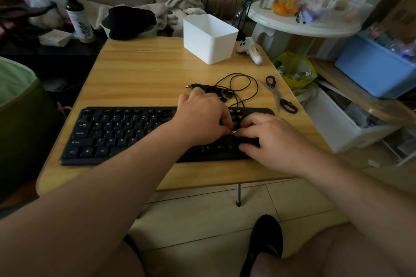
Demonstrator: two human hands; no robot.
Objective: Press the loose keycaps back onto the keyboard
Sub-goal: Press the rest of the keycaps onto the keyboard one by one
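A small wooden surface (144,69) stands low over a tiled floor, hemmed in by a sofa back, a white side shelf and stacked storage bins. Across its near half lies a black keyboard (117,132), its front edge close to the surface's near edge. Both hands meet over the right end of the board. The left hand (202,119) reaches across from the left, knuckles up, its fingers curled down onto the keys by the white-lettered patch; whether they pinch a keycap I cannot tell. The right hand (267,141) lies just beside it, fingers bent, tips pressing down on the keys near the arrow cluster, thumb stretched toward the bottom row.

Just behind the left hand, a small heap of loose keycaps (221,94) sits on the wood, tangled among the loops of the keyboard's black cable (243,83). To the right of the cable lie black-handled scissors (279,96). Farther back stands a white plastic bin (209,38), with a white controller (249,49) beside it at the far right corner.
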